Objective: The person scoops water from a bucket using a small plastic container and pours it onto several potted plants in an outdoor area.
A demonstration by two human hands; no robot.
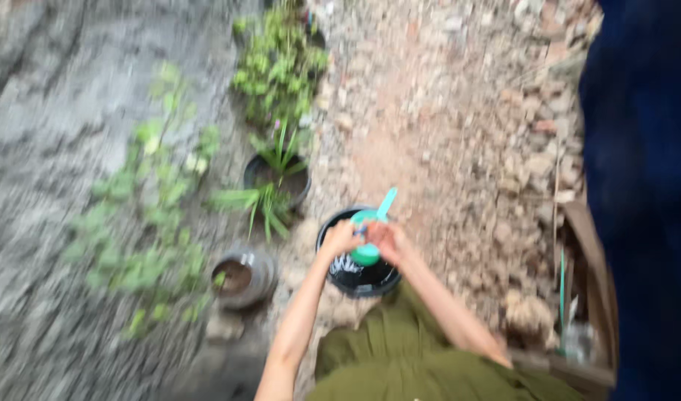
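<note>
Both my hands meet over a round black pot (339,272) on the stony ground. My left hand (340,239) and my right hand (388,241) both grip a green plastic scoop (368,252) with a turquoise handle that points up and to the right. The scoop's bowl hangs over the dark inside of the pot, where something white shows. The frame is blurred, so finger detail is unclear. My olive-green clothing (400,356) fills the bottom centre.
A black pot with a spiky green plant (275,178) stands just beyond the round pot. A grey pot of brown soil (240,278) sits to the left. Leafy plants (277,63) grow along a grey rock face. A dark blue mass (641,186) fills the right edge.
</note>
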